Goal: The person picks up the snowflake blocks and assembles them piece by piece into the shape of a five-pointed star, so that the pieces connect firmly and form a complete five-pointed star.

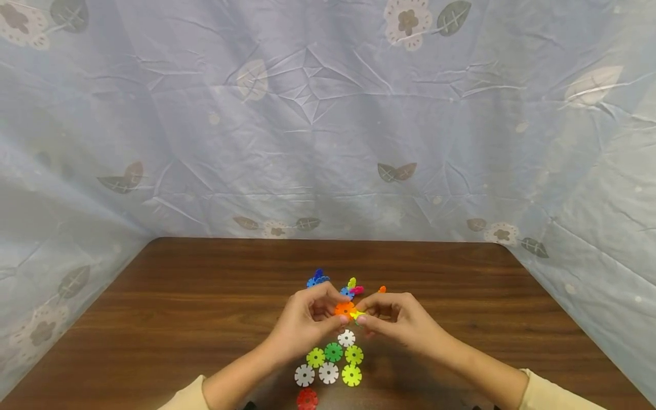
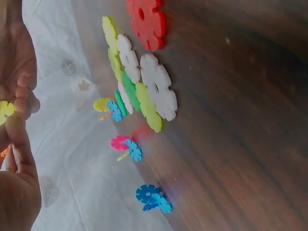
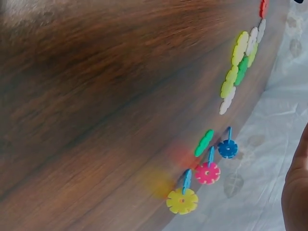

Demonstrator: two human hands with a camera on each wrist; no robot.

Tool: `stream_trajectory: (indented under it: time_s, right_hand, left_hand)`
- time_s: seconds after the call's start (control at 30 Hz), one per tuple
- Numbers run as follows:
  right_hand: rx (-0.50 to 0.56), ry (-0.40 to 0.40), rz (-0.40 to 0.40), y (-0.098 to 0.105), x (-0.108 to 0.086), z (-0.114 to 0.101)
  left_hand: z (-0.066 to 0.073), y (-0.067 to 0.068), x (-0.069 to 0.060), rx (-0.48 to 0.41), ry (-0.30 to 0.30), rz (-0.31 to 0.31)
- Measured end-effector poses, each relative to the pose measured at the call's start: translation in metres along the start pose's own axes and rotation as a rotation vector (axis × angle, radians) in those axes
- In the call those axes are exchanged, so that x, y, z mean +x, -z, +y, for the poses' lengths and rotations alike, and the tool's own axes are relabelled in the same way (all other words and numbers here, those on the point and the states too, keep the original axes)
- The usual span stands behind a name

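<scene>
Both hands meet above the table. My left hand point(image 1: 303, 323) pinches an orange notched flower disc point(image 1: 344, 310) between thumb and fingers. From the other side my right hand point(image 1: 410, 322) pinches a yellow notched disc point(image 1: 356, 315), which meets the orange one's edge; whether their slots interlock I cannot tell. In the left wrist view the yellow disc point(image 2: 6, 111) shows between the fingertips at the left edge. Only a strip of the right hand point(image 3: 297, 187) appears in the right wrist view. Just below the hands lies a white disc point(image 1: 346, 337).
Nearer me lie loose discs: a green one point(image 1: 333, 352), several yellow-green and white ones, and a red one point(image 1: 307, 399). Beyond the hands stand joined clusters: a blue one point(image 3: 228, 148), a pink-and-blue one point(image 3: 208, 173) and a yellow-and-blue one point(image 3: 182, 201). A patterned curtain point(image 1: 318, 142) surrounds the wooden table point(image 1: 205, 285).
</scene>
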State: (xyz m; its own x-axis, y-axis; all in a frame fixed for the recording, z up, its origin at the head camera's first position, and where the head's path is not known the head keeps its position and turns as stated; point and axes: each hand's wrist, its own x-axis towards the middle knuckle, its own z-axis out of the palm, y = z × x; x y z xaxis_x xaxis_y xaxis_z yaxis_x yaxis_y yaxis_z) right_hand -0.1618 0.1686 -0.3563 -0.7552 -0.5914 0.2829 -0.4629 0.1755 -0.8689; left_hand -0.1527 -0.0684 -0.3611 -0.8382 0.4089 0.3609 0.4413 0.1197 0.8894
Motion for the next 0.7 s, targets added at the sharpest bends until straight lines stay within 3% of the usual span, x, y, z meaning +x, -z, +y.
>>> stream_trajectory:
  time_s: [0.1,0.2,0.43,0.6,0.7]
  right_hand:
    - [0.004,-0.015,-0.002,0.003,0.002,-0.002]
    - [-0.004,-0.03,-0.016,0.008,0.004,-0.004]
    - [0.036,-0.101,-0.131,0.02,0.009,-0.003]
    - [0.057,-0.126,-0.171,0.02,0.012,0.0]
    - [0.063,-0.13,-0.154,0.019,0.012,0.004]
  left_hand:
    - [0.001,0.001,0.002,0.053,-0.039,-0.016]
    - [0.003,0.005,0.004,0.183,-0.089,-0.055]
    - [0.006,0.013,0.003,0.43,-0.182,-0.136]
    - [0.004,0.015,0.0,0.496,-0.214,-0.128]
    - [0.001,0.018,0.0,0.504,-0.192,-0.067]
